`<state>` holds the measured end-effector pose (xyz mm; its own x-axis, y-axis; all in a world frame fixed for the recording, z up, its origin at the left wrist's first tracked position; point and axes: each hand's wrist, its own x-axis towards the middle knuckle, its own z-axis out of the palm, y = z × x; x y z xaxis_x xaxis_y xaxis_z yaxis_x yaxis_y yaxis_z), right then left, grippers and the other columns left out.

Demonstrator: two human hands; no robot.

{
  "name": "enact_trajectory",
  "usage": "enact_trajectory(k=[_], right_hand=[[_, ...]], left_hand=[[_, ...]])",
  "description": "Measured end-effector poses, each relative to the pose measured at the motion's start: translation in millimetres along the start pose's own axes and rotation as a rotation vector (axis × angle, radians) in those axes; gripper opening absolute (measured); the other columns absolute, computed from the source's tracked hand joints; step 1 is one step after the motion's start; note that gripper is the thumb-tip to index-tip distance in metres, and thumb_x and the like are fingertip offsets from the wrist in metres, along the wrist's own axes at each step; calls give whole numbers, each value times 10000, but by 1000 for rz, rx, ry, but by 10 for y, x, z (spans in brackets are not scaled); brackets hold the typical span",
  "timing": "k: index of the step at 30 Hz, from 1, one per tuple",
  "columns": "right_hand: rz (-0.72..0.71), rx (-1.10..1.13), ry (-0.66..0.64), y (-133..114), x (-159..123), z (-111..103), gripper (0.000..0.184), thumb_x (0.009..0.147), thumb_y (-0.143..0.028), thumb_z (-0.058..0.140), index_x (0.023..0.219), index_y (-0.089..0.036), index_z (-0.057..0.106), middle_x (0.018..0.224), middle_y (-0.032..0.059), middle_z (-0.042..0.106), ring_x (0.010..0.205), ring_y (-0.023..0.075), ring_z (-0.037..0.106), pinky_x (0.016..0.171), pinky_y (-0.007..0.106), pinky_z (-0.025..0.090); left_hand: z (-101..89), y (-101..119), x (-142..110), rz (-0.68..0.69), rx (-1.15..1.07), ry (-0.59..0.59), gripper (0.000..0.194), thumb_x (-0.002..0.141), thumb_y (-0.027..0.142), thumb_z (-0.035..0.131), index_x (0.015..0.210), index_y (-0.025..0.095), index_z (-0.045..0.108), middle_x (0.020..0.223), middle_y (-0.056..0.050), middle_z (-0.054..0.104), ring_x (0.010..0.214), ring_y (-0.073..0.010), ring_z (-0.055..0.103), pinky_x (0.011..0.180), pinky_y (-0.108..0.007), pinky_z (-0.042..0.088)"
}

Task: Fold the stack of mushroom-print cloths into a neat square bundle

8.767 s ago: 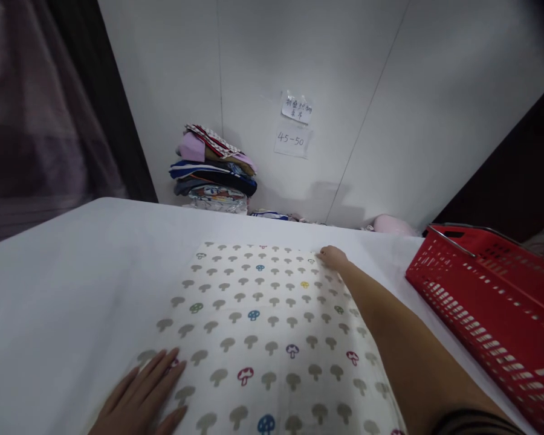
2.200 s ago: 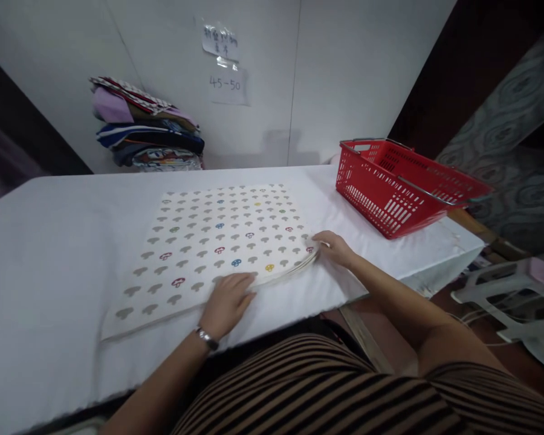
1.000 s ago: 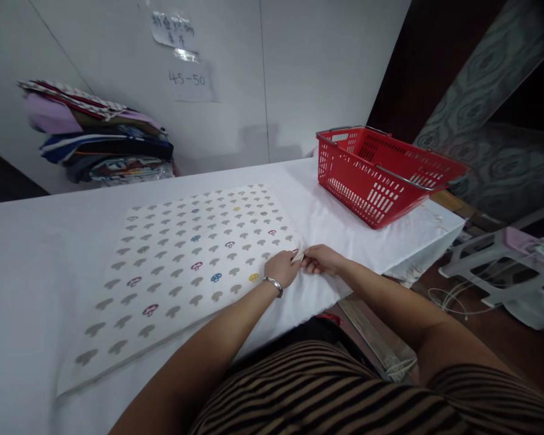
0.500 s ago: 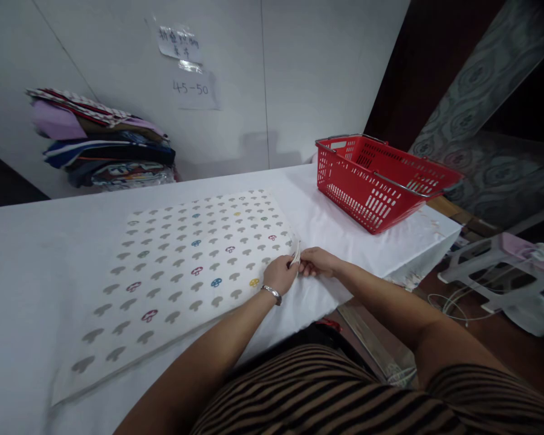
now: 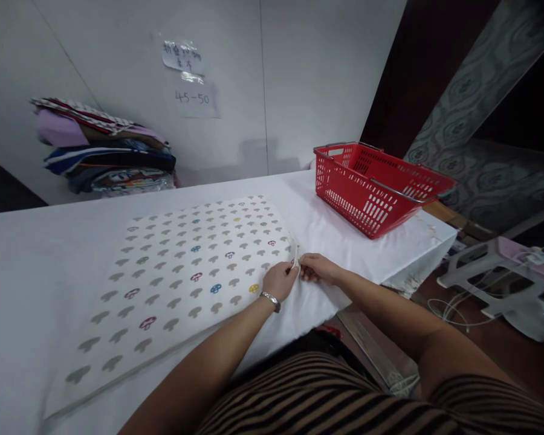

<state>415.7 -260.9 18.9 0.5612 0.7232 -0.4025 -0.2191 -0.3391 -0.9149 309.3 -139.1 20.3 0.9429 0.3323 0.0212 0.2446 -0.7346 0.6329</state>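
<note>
A white mushroom-print cloth (image 5: 176, 272) lies flat, folded in layers, with small grey mushrooms and a few coloured ones. At its right edge my left hand (image 5: 278, 282) is closed on a raised bit of the cloth, with a silver bracelet at the wrist. My right hand (image 5: 318, 267) meets it there, its fingers bent and pinching the same lifted edge. The fingertips of both hands are partly hidden by the cloth and by each other.
A red plastic basket (image 5: 344, 187) with metal handles stands at the back right of the white-covered table (image 5: 13, 272). A stack of folded fabrics (image 5: 109, 151) sits at the back left. Papers hang on the wall. A white plastic stool (image 5: 485, 272) stands right, near loose cords.
The view has tilted up slightly, so the scene sits a little lower. Both hands stay at the cloth's right edge, their fingers shifted slightly on the raised fold.
</note>
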Motion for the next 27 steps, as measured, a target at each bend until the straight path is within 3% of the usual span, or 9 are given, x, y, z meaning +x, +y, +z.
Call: enact_trajectory(k=[5, 17, 27], right_hand=[[2, -33, 9, 20, 9, 13, 236, 816, -375, 548, 705, -169, 520, 529, -29, 569, 408, 67, 504, 330, 156, 290], [28, 103, -5, 44, -30, -11, 161, 818, -279, 566, 721, -151, 554, 628, -8, 619, 469, 59, 538, 371, 147, 337], [22, 92, 21, 45, -27, -9, 146, 800, -229, 540, 678, -150, 551, 573, -12, 603, 453, 68, 543, 365, 153, 347]], left_hand=[[-11, 1, 4, 3, 27, -9, 362, 884, 350, 368, 770, 194, 674, 763, -37, 674, 709, -153, 580, 604, -257, 327], [5, -36, 31, -74, 49, -23, 348, 876, 359, 375, 724, 191, 640, 739, -34, 671, 684, -146, 567, 592, -255, 318], [-9, 1, 27, -82, 45, -31, 331, 870, 342, 384, 713, 188, 632, 737, -31, 665, 680, -142, 556, 595, -256, 311]])
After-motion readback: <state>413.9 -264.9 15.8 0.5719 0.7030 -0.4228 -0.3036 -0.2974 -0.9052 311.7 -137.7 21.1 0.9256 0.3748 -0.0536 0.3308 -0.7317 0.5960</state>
